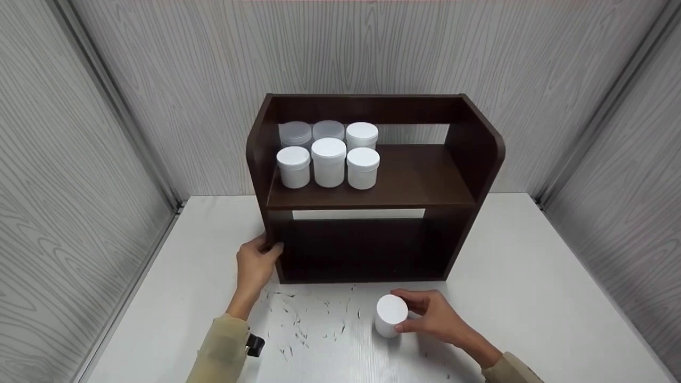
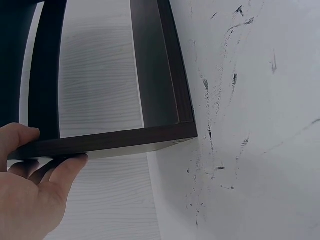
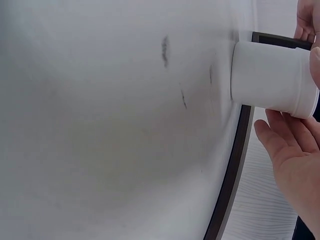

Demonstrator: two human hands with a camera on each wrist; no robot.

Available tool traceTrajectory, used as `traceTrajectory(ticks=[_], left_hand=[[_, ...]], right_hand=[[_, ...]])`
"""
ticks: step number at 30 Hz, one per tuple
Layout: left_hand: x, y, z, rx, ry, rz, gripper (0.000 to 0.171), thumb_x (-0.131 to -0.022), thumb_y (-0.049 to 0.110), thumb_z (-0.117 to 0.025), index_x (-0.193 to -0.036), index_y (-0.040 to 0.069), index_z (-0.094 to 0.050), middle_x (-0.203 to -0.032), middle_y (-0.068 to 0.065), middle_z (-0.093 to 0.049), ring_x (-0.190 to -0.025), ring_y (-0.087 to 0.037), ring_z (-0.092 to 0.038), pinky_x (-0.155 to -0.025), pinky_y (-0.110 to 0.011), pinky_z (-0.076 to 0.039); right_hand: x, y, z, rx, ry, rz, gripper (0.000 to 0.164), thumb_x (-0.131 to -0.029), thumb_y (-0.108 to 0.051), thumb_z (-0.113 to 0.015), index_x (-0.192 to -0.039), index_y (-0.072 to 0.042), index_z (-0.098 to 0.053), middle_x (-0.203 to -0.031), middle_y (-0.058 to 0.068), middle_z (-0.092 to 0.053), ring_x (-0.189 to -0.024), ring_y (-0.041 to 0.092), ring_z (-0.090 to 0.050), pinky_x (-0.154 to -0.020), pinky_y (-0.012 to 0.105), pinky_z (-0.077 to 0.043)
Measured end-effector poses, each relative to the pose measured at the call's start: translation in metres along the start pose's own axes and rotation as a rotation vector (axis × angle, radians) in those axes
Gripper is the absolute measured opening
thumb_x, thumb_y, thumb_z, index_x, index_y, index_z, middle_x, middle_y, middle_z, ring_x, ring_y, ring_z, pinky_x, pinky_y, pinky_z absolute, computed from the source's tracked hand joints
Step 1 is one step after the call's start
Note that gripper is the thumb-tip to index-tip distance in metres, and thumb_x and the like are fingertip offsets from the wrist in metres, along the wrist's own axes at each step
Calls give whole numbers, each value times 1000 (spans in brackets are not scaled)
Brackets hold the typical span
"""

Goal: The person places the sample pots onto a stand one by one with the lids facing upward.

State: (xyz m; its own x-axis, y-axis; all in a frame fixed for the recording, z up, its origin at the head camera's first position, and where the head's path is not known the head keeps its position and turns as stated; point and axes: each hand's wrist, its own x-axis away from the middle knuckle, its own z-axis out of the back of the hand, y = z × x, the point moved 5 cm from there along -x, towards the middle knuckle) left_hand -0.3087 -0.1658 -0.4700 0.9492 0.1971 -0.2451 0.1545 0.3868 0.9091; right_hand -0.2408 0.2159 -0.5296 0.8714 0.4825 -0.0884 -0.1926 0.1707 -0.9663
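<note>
On the white table in front of the dark brown shelf unit [image 1: 372, 206] stands a white lidded jar [image 1: 388, 319], upright. My right hand [image 1: 433, 319] grips this jar from its right side, thumb near the front and fingers behind. In the right wrist view the fingers [image 3: 285, 132] curl beside the jar's wall [image 3: 265, 75]. My left hand [image 1: 256, 264] pinches the front edge of the unit's left side panel, low down. The left wrist view shows thumb and fingers on either side of that panel [image 2: 125, 140].
Several jars [image 1: 329, 165] stand in two rows on the upper shelf's left half; two at the back have greyish lids [image 1: 296, 132]. Dark scuff marks [image 1: 298, 319] streak the table [image 1: 532, 298]. Wood-patterned panels [image 1: 415, 48] enclose the back and sides.
</note>
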Motion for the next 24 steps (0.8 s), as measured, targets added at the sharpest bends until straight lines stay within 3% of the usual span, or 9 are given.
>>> traceTrajectory(ticks=[14, 19, 24], left_hand=[[0, 0, -2, 12, -4, -5, 43, -99, 10, -69, -136, -11, -63, -123, -26, -72, -114, -36, -70, -94, -45, -56], [-1, 0, -1, 17, -5, -9, 42, -99, 11, -69, -135, -11, -64, -122, -26, -72, -113, -36, -71, -94, -45, -57], [-2, -1, 0, 14, 5, -5, 41, -98, 10, -70, -133, -11, -65, -121, -25, -73, -112, -35, -71, -92, -44, -57]], right_hand=[[4, -27, 10, 36, 30, -17, 67, -79, -7, -92, -139, 6, -64, -135, 16, -69, -131, 31, -62, -108, 33, -48], [5, -42, 14, 6, 18, -33, 67, -78, -5, -92, -139, 3, -66, -136, 16, -68, -131, 28, -62, -108, 38, -49], [7, -59, 19, -21, 20, -56, 67, -78, -3, -92, -139, 4, -65, -137, 18, -68, -131, 28, -62, -105, 35, -51]])
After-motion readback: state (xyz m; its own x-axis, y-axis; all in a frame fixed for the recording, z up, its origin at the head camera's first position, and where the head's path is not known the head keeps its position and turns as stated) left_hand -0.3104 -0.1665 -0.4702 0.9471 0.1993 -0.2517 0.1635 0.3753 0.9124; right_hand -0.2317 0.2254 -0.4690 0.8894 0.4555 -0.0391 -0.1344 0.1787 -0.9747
